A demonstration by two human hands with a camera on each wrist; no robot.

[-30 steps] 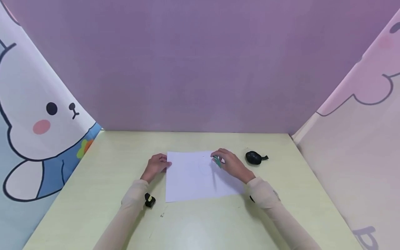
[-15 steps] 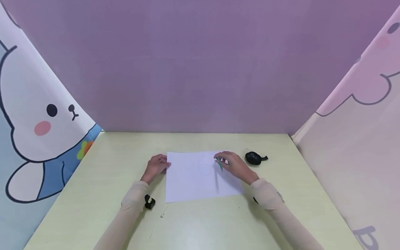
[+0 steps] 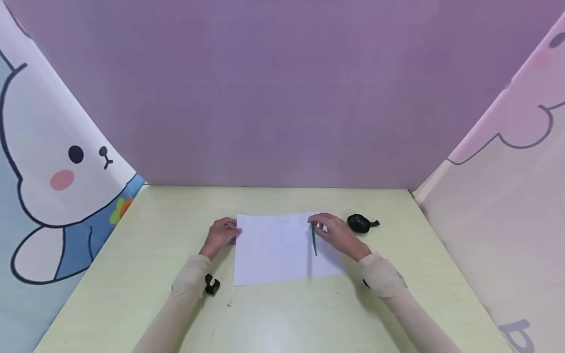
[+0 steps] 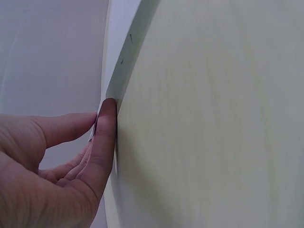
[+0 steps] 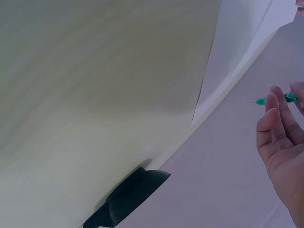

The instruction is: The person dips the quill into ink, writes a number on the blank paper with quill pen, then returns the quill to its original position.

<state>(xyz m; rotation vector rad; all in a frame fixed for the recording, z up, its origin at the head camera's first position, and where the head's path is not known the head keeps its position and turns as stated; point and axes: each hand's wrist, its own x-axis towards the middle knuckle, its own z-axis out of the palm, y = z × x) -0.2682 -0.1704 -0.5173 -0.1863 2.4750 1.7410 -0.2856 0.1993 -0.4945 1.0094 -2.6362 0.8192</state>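
Note:
A white sheet of paper (image 3: 265, 260) lies on the pale table, with a faint drawn oval (image 3: 289, 247) in its upper middle. At its left edge my left hand (image 3: 218, 236) pinches the paper between thumb and fingers. In the left wrist view, the thumb (image 4: 71, 127) and index finger (image 4: 102, 147) meet at that edge. My right hand (image 3: 337, 234) is over the paper's right part and holds a thin green pencil (image 3: 314, 240) pointing down the sheet. In the right wrist view, the green pencil (image 5: 260, 101) sits between the fingertips, partly hidden by them.
A black rounded object (image 3: 358, 223) with a short tail lies right of the paper; the right wrist view shows this black object (image 5: 135, 194) too. A small black piece (image 3: 212, 284) is beside the left sleeve. A purple panel (image 3: 278, 98) rises behind the table (image 3: 273, 318).
My right hand has shifted slightly right, uncovering the oval. The green pencil has swung from a slant to nearly upright in the head view. The left hand stays at the paper's edge.

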